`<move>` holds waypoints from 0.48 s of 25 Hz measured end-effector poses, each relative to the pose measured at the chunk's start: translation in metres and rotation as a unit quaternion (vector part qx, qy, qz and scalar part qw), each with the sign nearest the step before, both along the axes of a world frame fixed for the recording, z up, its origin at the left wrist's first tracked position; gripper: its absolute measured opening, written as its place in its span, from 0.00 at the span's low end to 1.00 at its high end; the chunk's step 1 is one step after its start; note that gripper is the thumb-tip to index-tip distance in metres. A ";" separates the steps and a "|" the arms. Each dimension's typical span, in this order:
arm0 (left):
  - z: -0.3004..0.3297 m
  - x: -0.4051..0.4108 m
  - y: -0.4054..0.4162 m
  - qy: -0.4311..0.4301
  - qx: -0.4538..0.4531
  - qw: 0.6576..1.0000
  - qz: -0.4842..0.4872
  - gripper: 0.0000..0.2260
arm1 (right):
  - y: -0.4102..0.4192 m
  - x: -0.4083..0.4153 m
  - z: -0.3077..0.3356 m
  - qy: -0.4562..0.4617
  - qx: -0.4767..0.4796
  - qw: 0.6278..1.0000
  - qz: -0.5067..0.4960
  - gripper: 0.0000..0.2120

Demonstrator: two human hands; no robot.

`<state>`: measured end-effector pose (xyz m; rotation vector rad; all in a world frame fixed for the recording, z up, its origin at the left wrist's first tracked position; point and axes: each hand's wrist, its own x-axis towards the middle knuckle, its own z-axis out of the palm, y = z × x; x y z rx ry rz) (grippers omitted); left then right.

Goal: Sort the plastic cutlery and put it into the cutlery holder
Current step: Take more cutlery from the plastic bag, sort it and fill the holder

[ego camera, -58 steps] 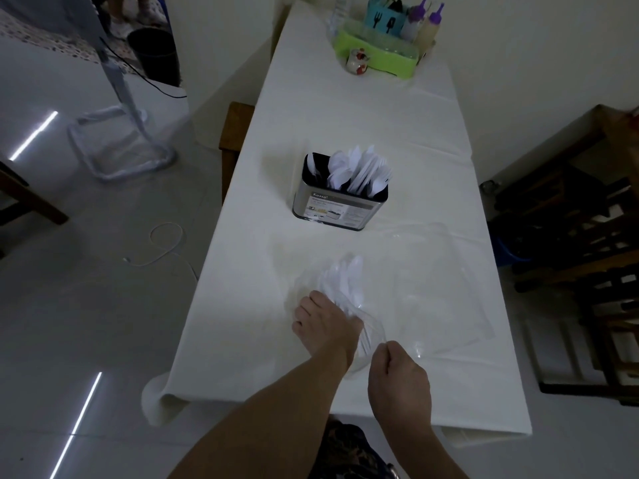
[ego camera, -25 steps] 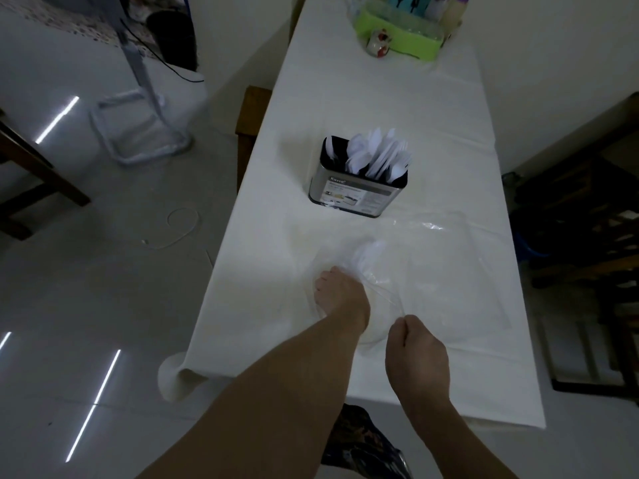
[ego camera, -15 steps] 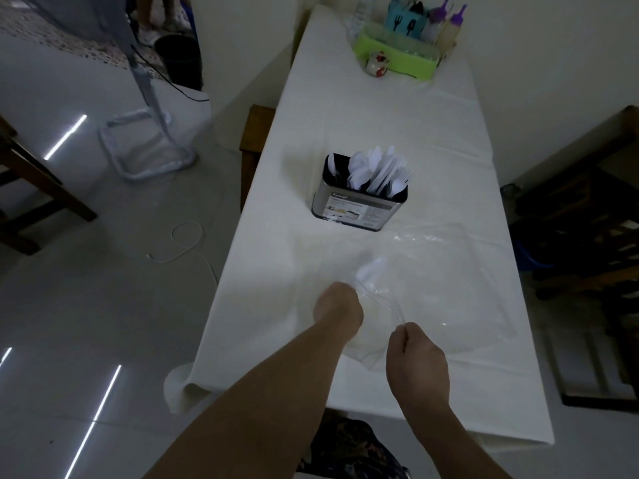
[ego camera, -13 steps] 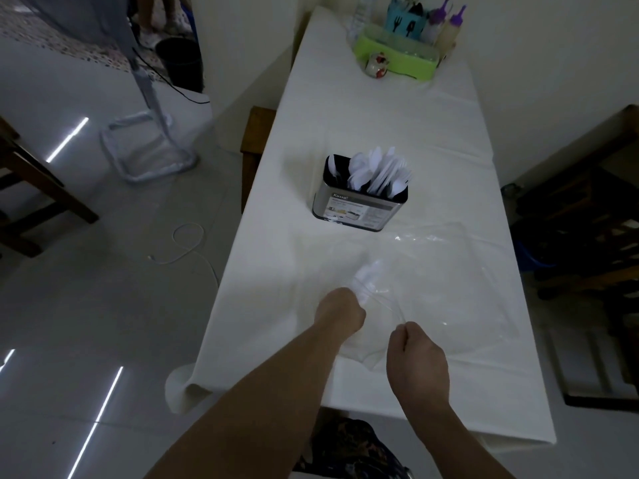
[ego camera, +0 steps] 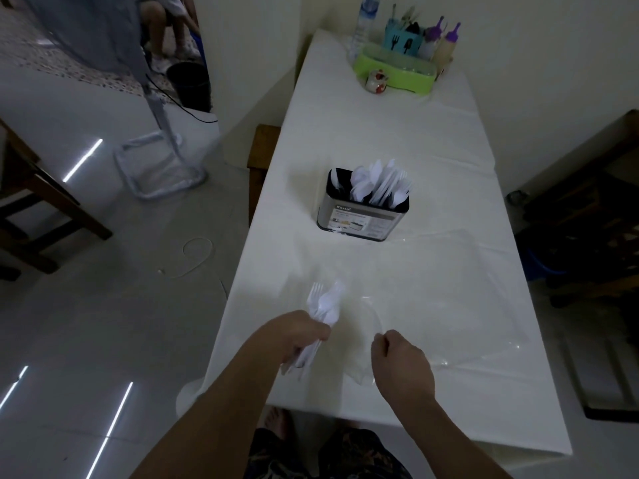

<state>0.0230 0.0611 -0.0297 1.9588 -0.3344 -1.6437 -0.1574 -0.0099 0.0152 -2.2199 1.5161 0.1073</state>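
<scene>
table: long table in white cloth, runs centre frame bottom to top
bag: clear plastic bag, flat, lower right
holder: black-and-steel cutlery holder, mid-frame, white cutlery inside
left hand: fist gripping bunch of white plastic forks and spoons, lower centre, out of bag
right hand: pinching bag's near edge

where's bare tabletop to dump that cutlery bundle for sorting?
Bare cloth runs between the cutlery holder and the green tray at the far end, and along the table's left edge beside the left hand. The near right is crowded: the clear plastic bag covers it, with the right hand pinching its edge.
</scene>
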 end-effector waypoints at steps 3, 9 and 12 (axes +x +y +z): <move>0.009 0.008 0.016 -0.026 0.012 0.999 0.036 0.19 | 0.006 0.008 -0.004 0.041 0.045 0.996 0.069 0.18; 0.010 0.011 0.026 -0.079 0.016 0.994 0.076 0.09 | 0.015 0.018 -0.017 0.065 0.004 0.985 0.161 0.14; 0.007 0.016 0.030 -0.086 0.004 0.991 0.100 0.11 | 0.012 0.018 -0.032 0.095 -0.003 0.964 0.249 0.15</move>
